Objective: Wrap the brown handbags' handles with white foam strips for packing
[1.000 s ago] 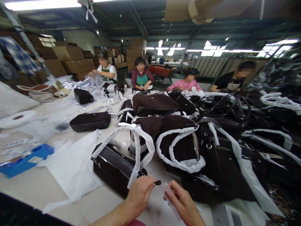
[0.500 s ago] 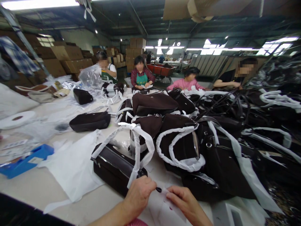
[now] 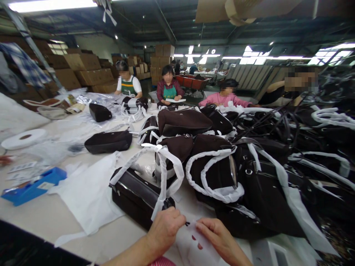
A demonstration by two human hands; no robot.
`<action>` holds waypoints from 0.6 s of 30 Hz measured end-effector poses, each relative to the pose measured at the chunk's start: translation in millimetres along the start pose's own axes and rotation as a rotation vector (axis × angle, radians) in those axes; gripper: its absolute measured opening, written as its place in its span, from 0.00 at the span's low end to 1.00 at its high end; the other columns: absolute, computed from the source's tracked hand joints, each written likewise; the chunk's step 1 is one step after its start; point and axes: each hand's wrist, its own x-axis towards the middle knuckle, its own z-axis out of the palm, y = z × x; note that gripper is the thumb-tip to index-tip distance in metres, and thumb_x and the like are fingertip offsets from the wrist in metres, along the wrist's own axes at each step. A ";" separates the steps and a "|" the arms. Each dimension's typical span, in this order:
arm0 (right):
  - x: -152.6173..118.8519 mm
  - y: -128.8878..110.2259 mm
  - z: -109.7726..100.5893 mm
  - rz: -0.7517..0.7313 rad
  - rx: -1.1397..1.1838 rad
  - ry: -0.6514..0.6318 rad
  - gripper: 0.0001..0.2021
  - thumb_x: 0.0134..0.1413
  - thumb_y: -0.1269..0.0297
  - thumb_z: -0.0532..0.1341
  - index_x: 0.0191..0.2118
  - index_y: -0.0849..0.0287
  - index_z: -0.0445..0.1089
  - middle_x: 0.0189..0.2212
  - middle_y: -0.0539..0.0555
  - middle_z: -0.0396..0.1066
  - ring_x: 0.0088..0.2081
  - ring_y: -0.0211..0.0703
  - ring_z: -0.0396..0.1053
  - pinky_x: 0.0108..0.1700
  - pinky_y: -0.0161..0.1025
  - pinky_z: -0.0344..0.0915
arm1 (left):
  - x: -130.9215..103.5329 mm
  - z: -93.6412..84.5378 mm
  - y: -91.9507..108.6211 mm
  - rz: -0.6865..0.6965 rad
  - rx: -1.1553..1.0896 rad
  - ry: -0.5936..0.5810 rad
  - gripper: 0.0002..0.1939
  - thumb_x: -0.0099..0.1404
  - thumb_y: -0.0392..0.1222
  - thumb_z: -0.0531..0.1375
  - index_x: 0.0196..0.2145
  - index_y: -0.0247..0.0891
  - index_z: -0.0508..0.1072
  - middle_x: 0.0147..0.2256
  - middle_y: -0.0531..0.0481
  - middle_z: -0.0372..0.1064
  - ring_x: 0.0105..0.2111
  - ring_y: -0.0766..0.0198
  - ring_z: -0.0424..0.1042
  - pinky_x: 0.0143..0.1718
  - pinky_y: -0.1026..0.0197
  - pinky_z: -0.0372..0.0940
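Observation:
A dark brown handbag (image 3: 133, 197) lies on the table in front of me, its handles (image 3: 162, 177) wrapped in white. My left hand (image 3: 168, 225) is closed at the bag's near end, pinching a small black tab (image 3: 187, 224) that pokes out past the fingertips. Whether this tab belongs to the bag, I cannot tell. Close beside it, my right hand (image 3: 215, 234) pinches a translucent white sheet (image 3: 191, 245) between thumb and fingers. Two small oval holes in the sheet show a reddish colour. The tab is near the sheet's upper edge.
More dark bags (image 3: 212, 166) with white-wrapped handles pile up ahead and to the right. A white sheet (image 3: 88, 192), a blue tape dispenser (image 3: 36, 186) and a white roll (image 3: 24, 139) lie at left. Several people sit across the table; another person's hand (image 3: 4, 160) shows at far left.
The black tab shows less beyond my left fingertips, and the sheet's holes now face me more. Another person's hand has come further in at the far left.

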 end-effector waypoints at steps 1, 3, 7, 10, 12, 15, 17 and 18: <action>0.1 -1.7 0.9 0.006 -0.008 -0.001 0.23 0.53 0.43 0.60 0.26 0.59 0.75 0.23 0.53 0.76 0.24 0.44 0.73 0.26 0.35 0.62 | -0.2 0.1 -0.2 0.008 0.004 -0.001 0.20 0.75 0.36 0.43 0.27 0.38 0.65 0.24 0.52 0.62 0.26 0.62 0.60 0.25 0.59 0.47; 0.1 -4.6 1.7 0.027 -0.031 -0.009 0.23 0.54 0.42 0.59 0.25 0.59 0.75 0.23 0.53 0.76 0.24 0.44 0.73 0.26 0.35 0.61 | -0.5 0.3 -0.6 0.006 0.003 0.006 0.20 0.75 0.36 0.42 0.27 0.38 0.65 0.24 0.52 0.62 0.26 0.62 0.60 0.26 0.59 0.48; -0.8 -5.4 -3.0 0.001 -0.146 -0.007 0.23 0.55 0.45 0.58 0.24 0.60 0.74 0.22 0.52 0.75 0.26 0.43 0.70 0.28 0.35 0.60 | -0.6 -0.3 -0.5 -0.059 -0.037 0.035 0.20 0.75 0.36 0.42 0.28 0.38 0.66 0.25 0.51 0.63 0.26 0.62 0.61 0.26 0.59 0.50; -2.1 -2.3 -8.5 -0.059 -0.242 0.058 0.19 0.52 0.48 0.61 0.25 0.59 0.76 0.23 0.51 0.75 0.30 0.44 0.69 0.33 0.36 0.60 | -0.1 -1.7 -0.1 -0.085 -0.066 0.030 0.20 0.75 0.38 0.41 0.29 0.38 0.66 0.26 0.51 0.64 0.27 0.62 0.62 0.27 0.60 0.51; -3.2 0.7 -10.3 -0.048 -0.238 0.109 0.18 0.51 0.48 0.62 0.26 0.59 0.77 0.24 0.51 0.75 0.31 0.44 0.69 0.34 0.36 0.61 | 0.1 -2.6 0.1 -0.088 -0.082 0.025 0.21 0.76 0.39 0.40 0.29 0.38 0.67 0.26 0.51 0.65 0.27 0.62 0.63 0.28 0.60 0.51; -4.5 6.1 -8.5 -0.041 -0.230 0.198 0.19 0.50 0.45 0.63 0.27 0.58 0.78 0.25 0.51 0.76 0.31 0.44 0.70 0.34 0.35 0.62 | -0.1 -3.5 0.1 -0.094 -0.102 0.020 0.23 0.76 0.41 0.39 0.30 0.37 0.67 0.26 0.51 0.65 0.28 0.62 0.63 0.28 0.60 0.52; -4.8 9.4 -5.2 -0.061 -0.245 0.242 0.20 0.51 0.44 0.63 0.29 0.57 0.79 0.27 0.51 0.77 0.32 0.45 0.71 0.36 0.35 0.64 | -0.4 -3.6 0.1 -0.102 -0.102 0.018 0.24 0.76 0.42 0.38 0.29 0.38 0.67 0.26 0.51 0.65 0.27 0.62 0.63 0.28 0.60 0.52; -4.9 10.8 -3.2 -0.076 -0.254 0.260 0.20 0.51 0.43 0.63 0.30 0.56 0.79 0.29 0.52 0.78 0.34 0.45 0.72 0.37 0.35 0.65 | -0.5 -3.5 0.1 -0.105 -0.100 0.016 0.24 0.76 0.42 0.38 0.29 0.38 0.66 0.26 0.51 0.65 0.27 0.62 0.63 0.28 0.60 0.51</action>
